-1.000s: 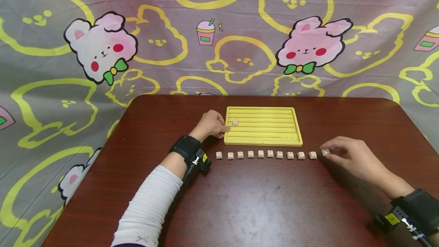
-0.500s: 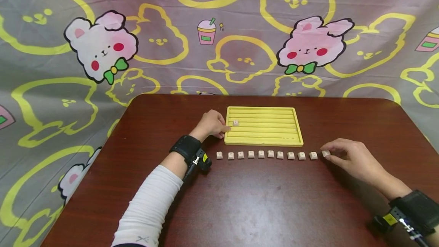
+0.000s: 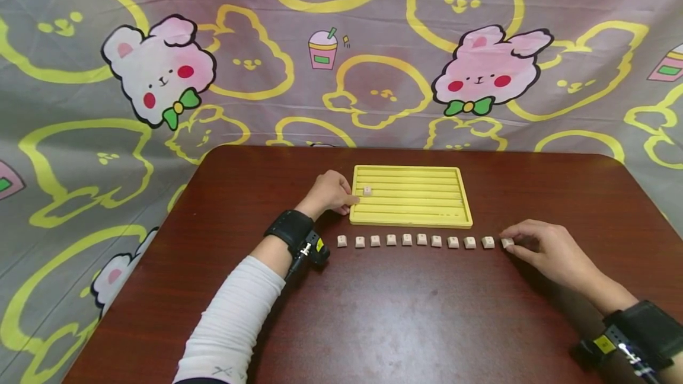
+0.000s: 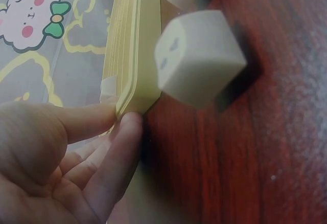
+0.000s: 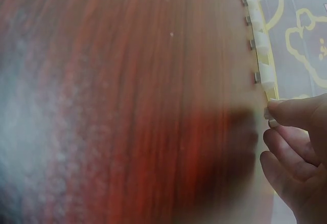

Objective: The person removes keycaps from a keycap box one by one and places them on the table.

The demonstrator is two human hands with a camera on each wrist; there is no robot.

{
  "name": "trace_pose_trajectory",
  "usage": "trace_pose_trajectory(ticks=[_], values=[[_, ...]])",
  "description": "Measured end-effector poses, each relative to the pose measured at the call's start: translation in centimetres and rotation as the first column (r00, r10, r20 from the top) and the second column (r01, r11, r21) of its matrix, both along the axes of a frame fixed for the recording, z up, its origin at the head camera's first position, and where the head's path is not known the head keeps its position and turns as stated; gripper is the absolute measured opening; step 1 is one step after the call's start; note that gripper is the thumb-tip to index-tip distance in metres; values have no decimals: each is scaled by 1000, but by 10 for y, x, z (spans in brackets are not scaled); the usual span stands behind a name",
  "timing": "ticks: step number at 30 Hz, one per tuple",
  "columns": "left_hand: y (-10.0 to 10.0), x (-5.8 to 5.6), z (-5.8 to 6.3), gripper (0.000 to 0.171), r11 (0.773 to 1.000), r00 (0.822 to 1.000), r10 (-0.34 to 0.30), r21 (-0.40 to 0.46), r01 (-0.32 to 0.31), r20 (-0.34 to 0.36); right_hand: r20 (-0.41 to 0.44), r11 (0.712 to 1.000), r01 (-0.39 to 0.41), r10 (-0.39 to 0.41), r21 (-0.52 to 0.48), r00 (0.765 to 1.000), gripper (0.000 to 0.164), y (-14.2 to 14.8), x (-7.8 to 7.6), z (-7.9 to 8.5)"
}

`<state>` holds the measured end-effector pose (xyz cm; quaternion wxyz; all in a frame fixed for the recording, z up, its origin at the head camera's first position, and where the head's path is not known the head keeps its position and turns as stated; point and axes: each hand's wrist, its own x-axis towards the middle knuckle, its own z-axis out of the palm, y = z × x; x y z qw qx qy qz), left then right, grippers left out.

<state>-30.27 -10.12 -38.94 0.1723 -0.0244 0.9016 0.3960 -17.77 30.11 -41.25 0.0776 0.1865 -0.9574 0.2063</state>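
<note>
A yellow ridged tray (image 3: 411,218) lies on the table, and one pale keycap (image 3: 367,191) sits in it near the left side. My left hand (image 3: 329,192) pinches the tray's left edge, thumb on the rim and fingers against the outside, as the left wrist view shows. In front of the tray runs a row of pale keycaps (image 3: 407,239) with small dark marks on top. At the row's right end my right hand (image 3: 549,248) pinches a keycap (image 3: 507,243) between thumb and index finger, close to the tabletop. In the right wrist view the fingers partly cover this keycap (image 5: 269,115).
The dark reddish-brown wooden table (image 3: 416,319) reaches back to a grey patterned curtain (image 3: 373,34). A large keycap (image 4: 199,58) close to the left wrist camera stands beside the tray's front edge. Both wrists wear black camera straps (image 3: 290,233).
My right hand has come down slightly toward the front with its keycap, which is now in line with the row's right end. My left hand keeps its place on the tray.
</note>
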Motion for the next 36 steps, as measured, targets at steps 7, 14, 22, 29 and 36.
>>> trace_pose_trajectory(ticks=[7, 14, 22, 29, 36], values=[[-2, 1, -1, 17, 999, 1000, -16, 28, 16, -11, 29, 1000, 1, -1, -20, 1000, 22, 2, 0, -1], [-3, 1, 0, 17, 999, 1000, -21, 31, 21, -16, 8, 1000, -8, 9, -26, 1000, 24, 2, -1, -2], [-2, 2, 1, 18, 999, 1000, -20, 29, 21, -11, 20, 1000, 0, 0, -14, 1000, 24, 3, -1, -1], [-3, 1, 0, 21, 999, 999, -27, 28, 27, -17, 29, 1000, 2, -2, -8, 1000, 23, 3, -2, -2], [-3, 2, 0, 20, 999, 1000, -20, 29, 20, -17, 25, 1000, 1, -1, -5, 1000, 23, 4, -2, -1]])
